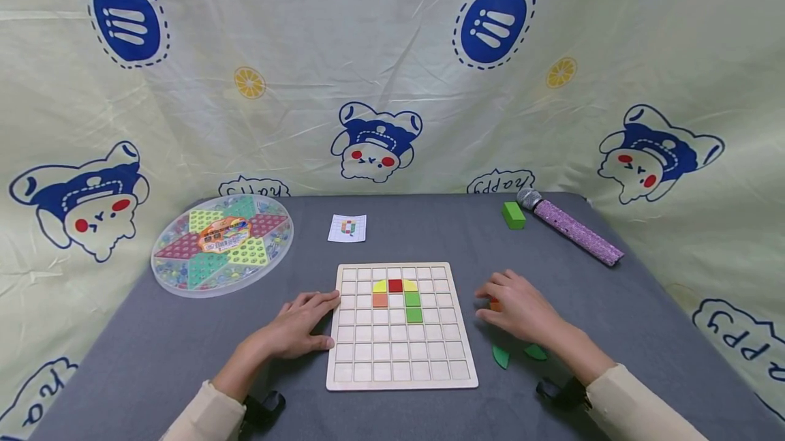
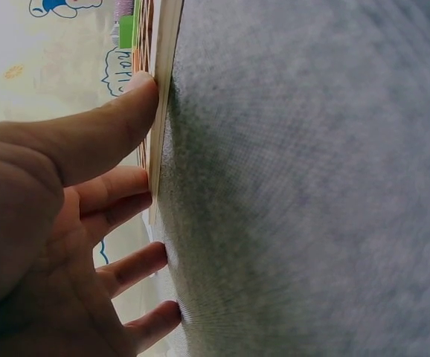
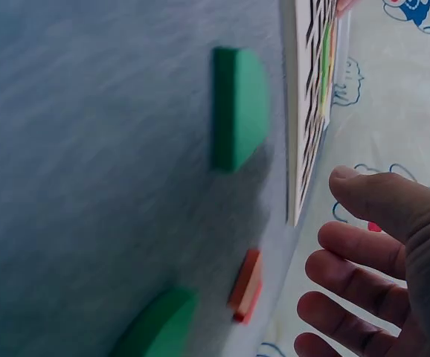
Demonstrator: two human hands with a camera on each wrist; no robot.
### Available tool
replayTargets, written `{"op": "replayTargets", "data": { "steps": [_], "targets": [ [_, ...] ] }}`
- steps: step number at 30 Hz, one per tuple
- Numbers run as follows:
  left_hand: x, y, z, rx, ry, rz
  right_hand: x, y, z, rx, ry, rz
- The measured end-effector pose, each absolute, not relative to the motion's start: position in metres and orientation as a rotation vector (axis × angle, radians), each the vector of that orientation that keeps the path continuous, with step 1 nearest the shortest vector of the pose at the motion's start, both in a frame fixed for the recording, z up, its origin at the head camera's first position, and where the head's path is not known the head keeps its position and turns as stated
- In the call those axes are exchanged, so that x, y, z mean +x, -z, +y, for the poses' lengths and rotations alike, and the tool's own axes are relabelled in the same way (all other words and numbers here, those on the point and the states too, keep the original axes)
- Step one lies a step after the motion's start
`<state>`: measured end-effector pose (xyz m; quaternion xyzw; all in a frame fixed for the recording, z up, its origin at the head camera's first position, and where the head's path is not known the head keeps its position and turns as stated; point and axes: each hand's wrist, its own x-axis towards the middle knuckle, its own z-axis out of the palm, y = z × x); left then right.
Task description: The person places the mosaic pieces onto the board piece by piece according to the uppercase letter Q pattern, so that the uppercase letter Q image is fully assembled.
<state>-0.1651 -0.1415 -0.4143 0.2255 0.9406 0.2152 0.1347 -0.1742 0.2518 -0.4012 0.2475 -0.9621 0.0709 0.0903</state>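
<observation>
A pale wooden grid board [image 1: 368,352] lies on the table, holding a red tile [image 1: 395,285], yellow corner pieces [image 1: 380,286], an orange tile [image 1: 380,300] and green tiles [image 1: 414,315] in its upper cells. My left hand [image 1: 297,328] rests at the board's left side, thumb and fingers touching the edge. To the right of the board my right hand [image 1: 521,308] hovers over small orange and red pieces [image 3: 246,281], which it partly hides in the head view. Its fingers are loosely bent with nothing between them. Two green leaf-shaped pieces [image 1: 501,357] lie nearer me.
A round Chinese checkers set [image 1: 202,274] lies at the left. Behind the board is a small pattern card [image 1: 336,228]. A green block [image 1: 513,216] and a purple glittery microphone [image 1: 576,232] lie at the back right. A printed curtain [image 1: 392,52] hangs behind the grey table.
</observation>
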Motion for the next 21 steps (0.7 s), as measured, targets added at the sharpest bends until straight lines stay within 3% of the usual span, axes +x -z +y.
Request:
{"op": "replayTargets", "data": {
  "steps": [21],
  "targets": [
    [-0.166, 0.413, -0.140, 0.624, -0.601, 2.723, -0.168, 0.412, 0.289, 0.518, -0.205, -3.000]
  ]
}}
